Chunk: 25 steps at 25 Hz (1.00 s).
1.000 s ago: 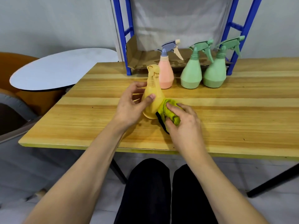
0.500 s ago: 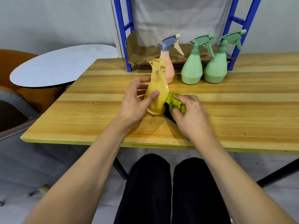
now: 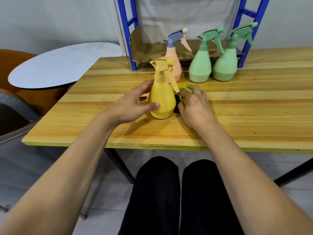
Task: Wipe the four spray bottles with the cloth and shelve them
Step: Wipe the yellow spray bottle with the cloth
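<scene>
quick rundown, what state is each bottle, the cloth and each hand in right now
yellow spray bottle: upright on the table, gripped by the left hand
left hand: closed around the yellow bottle
right hand: pressing the cloth to the bottle's side
cloth: bunched under the right hand
pink spray bottle: upright, untouched
two green spray bottles: upright, side by side, not shelved

Plain workroom: wooden table (image 3: 237,106), blue metal shelving (image 3: 126,31), bare wall (image 3: 59,19).
</scene>
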Each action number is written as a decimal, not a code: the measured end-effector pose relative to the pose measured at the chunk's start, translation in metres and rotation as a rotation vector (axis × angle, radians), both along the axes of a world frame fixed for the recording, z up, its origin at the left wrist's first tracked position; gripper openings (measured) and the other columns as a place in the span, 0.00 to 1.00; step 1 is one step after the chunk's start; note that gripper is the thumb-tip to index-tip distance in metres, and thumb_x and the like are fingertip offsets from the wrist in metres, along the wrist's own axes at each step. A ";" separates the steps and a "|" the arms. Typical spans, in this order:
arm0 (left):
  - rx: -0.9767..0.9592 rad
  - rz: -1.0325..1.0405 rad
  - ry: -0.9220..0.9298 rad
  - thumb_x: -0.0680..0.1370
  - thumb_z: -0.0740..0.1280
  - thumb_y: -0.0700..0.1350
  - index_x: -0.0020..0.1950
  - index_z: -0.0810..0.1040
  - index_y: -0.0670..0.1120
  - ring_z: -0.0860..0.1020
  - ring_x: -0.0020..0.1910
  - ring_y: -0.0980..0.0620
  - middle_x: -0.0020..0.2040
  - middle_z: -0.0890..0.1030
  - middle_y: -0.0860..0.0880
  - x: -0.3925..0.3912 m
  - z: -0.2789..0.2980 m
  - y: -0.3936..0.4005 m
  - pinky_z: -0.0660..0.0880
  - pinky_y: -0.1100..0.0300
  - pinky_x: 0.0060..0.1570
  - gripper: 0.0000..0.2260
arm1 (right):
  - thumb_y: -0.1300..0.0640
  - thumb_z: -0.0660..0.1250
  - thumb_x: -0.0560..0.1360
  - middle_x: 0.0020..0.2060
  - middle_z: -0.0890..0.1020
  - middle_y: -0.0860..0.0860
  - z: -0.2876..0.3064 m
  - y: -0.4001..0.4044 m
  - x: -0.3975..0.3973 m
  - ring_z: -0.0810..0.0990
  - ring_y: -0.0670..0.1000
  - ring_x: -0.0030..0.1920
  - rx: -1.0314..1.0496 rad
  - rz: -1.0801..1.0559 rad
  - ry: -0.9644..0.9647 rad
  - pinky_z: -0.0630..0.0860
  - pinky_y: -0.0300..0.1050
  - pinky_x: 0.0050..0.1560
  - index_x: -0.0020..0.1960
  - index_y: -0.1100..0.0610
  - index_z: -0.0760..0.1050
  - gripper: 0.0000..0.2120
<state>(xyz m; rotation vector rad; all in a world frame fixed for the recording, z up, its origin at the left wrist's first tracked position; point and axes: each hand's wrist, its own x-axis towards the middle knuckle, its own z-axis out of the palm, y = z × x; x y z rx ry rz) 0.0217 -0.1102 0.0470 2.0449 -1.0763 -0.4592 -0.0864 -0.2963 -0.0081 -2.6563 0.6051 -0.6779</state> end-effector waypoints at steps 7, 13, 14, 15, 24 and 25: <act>-0.260 0.171 -0.108 0.80 0.71 0.54 0.78 0.59 0.52 0.72 0.71 0.54 0.73 0.71 0.53 -0.022 -0.045 -0.014 0.72 0.49 0.71 0.32 | 0.53 0.64 0.78 0.65 0.69 0.59 0.002 0.008 -0.008 0.69 0.62 0.62 -0.096 -0.028 0.024 0.69 0.57 0.64 0.70 0.53 0.71 0.21; -0.389 0.535 -0.205 0.78 0.72 0.53 0.76 0.64 0.48 0.72 0.67 0.45 0.69 0.73 0.45 -0.050 -0.053 -0.046 0.72 0.48 0.66 0.31 | 0.53 0.66 0.76 0.62 0.71 0.57 -0.005 0.032 -0.035 0.70 0.61 0.58 -0.147 -0.013 -0.017 0.70 0.56 0.59 0.66 0.53 0.74 0.19; -0.385 0.576 -0.175 0.78 0.73 0.52 0.76 0.64 0.48 0.72 0.67 0.44 0.69 0.73 0.44 -0.055 -0.049 -0.052 0.72 0.47 0.66 0.30 | 0.53 0.66 0.76 0.62 0.71 0.57 -0.006 0.034 -0.038 0.70 0.61 0.58 -0.152 -0.005 -0.016 0.71 0.56 0.59 0.66 0.53 0.75 0.19; -0.375 0.604 -0.155 0.78 0.73 0.52 0.75 0.64 0.48 0.72 0.67 0.44 0.68 0.72 0.44 -0.059 -0.046 -0.055 0.72 0.48 0.65 0.30 | 0.53 0.66 0.76 0.62 0.71 0.56 -0.006 0.035 -0.038 0.70 0.60 0.58 -0.150 -0.004 -0.017 0.71 0.56 0.59 0.66 0.53 0.75 0.19; -0.338 0.202 0.345 0.78 0.61 0.43 0.73 0.72 0.53 0.75 0.70 0.47 0.68 0.78 0.47 0.012 -0.019 0.006 0.73 0.48 0.69 0.22 | 0.52 0.67 0.76 0.65 0.70 0.53 -0.006 0.032 -0.037 0.69 0.59 0.61 -0.035 0.002 -0.046 0.71 0.56 0.62 0.67 0.48 0.75 0.19; -0.296 0.090 0.398 0.76 0.63 0.40 0.75 0.70 0.54 0.74 0.72 0.50 0.71 0.77 0.49 0.016 -0.018 0.009 0.72 0.50 0.71 0.27 | 0.51 0.67 0.76 0.65 0.70 0.53 -0.005 0.031 -0.037 0.69 0.58 0.61 -0.035 0.002 -0.039 0.71 0.55 0.63 0.67 0.48 0.75 0.19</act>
